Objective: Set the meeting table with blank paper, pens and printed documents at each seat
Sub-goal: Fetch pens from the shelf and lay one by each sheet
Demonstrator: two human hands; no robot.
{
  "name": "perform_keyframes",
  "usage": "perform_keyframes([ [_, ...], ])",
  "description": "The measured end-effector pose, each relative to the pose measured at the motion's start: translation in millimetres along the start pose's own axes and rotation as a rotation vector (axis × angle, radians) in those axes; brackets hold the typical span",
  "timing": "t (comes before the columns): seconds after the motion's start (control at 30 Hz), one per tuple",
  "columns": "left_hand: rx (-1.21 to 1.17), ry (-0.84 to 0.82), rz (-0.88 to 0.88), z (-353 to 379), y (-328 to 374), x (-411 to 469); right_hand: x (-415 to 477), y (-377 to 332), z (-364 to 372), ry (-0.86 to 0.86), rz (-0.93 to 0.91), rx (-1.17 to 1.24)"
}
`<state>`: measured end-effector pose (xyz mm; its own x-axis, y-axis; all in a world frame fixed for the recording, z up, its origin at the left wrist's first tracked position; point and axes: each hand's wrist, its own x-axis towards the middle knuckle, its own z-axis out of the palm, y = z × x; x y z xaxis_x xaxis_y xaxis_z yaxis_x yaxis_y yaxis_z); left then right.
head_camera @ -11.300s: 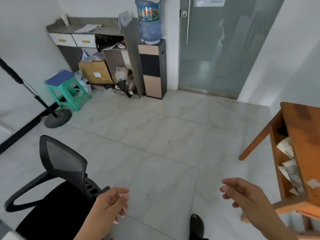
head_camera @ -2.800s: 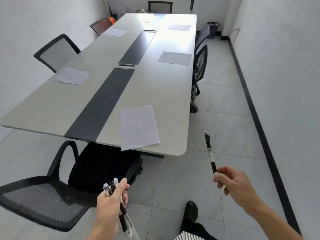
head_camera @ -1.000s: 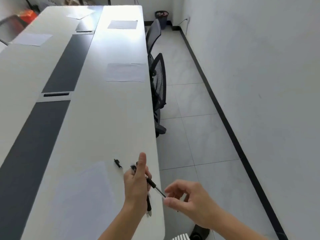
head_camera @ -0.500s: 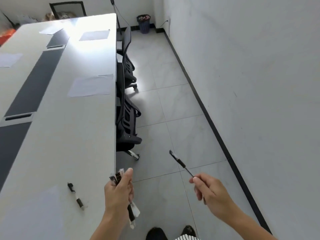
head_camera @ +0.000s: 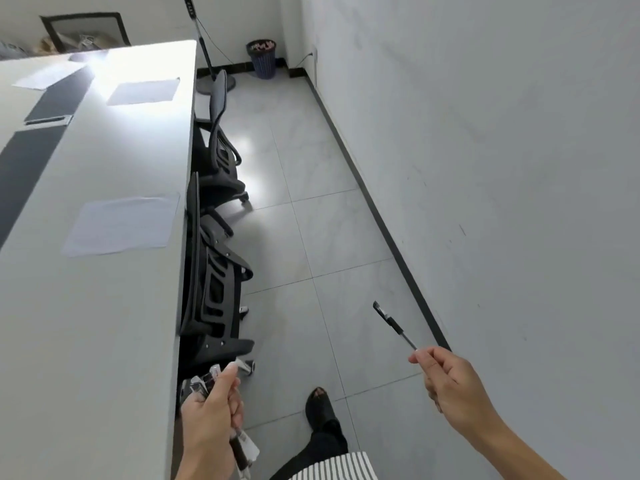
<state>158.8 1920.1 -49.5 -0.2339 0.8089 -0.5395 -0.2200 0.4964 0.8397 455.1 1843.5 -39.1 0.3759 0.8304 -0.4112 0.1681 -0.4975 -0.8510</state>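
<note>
Black slim pen (head_camera: 393, 322) pinched by right hand (head_camera: 450, 389); left hand (head_camera: 211, 415) clutches bundle of pens (head_camera: 207, 380) beside grey table (head_camera: 86, 323).

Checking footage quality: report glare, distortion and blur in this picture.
Head view: strong glare whitens the far end of the table, washing over the sheet there; head view: the wide lens makes the wall lean; head view: the pen in the right hand is sharp, the pens in the left hand slightly soft.
</note>
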Motion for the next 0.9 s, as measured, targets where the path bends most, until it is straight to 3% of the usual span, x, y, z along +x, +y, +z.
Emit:
perform_keyframes([
  [0.17, 0.007, -0.056, 0.072, 66, 82, 68, 94, -78, 5, -0.009, -0.054, 0.009],
  [0.4, 0.028, -0.007, 0.126, 131, 165, 151, 210, -144, 18, -0.09, -0.071, 0.041],
  [0.67, -0.07, 0.259, 0.091, 189, 200, 259, 410, -203, 26, -0.246, -0.065, -0.064],
  [0.9, -0.238, 0.5, 0.128, 218, 248, 312, 548, -308, 78, -0.496, -0.134, -0.194],
])
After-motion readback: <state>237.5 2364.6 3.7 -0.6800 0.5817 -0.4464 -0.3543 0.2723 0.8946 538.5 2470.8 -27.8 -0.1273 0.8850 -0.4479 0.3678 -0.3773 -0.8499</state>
